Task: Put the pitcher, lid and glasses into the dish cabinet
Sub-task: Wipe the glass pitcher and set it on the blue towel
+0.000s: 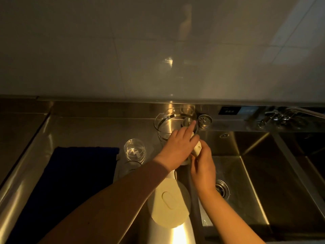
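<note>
At the back of the steel counter [84, 124], just left of the sink [246, 173], stands the clear glass pitcher [167, 125], upright, mouth open. Glass: rigid, breakable, probably slick if wet; best taken low around the body or by a handle, which I cannot make out. Left hand [175, 147] in front of it, forefinger stretched toward the rim, other fingers curled on a small cream piece [197, 147]. Right hand [202, 166] pinches the same piece from below. Two glasses: one [134, 150] left of the hands, another's rim [130, 164] just nearer. Round cream lid [168, 205] lies flat, nearest. Dark blue cloth [79, 173] further left.
</note>
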Motion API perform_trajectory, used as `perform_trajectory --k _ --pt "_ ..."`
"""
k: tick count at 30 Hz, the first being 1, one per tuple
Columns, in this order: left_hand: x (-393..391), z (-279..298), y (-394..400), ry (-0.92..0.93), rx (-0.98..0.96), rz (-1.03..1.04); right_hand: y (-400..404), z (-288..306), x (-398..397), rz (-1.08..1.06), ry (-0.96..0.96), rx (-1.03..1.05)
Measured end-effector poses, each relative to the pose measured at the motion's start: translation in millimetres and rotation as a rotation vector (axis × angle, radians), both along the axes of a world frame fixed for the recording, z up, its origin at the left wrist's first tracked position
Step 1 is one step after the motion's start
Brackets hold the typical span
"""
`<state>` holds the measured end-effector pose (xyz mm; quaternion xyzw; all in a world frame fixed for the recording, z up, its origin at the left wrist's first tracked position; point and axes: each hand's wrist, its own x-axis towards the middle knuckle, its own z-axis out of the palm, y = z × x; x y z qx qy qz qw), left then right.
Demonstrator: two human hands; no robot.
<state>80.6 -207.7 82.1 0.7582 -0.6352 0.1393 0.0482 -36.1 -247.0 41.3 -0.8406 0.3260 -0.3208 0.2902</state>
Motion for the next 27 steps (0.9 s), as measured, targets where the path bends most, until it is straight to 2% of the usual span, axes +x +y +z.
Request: perform_trajectory --k 6,13,21,27 --pt "1 38 7 -0.096 -0.135 0.058 -5 28 13 0.036 -0.105 -0.088" --pt "20 76 44 -0.069 -0.180 0.141 18 60 37 0.120 -0.178 -0.155" --pt "56 115 130 -0.109 -0.240 0.192 88 91 85 0.235 -0.277 -0.175" --pt "111 119 204 -0.137 -0.237 0.195 161 98 141 0.243 -0.309 -0.167"
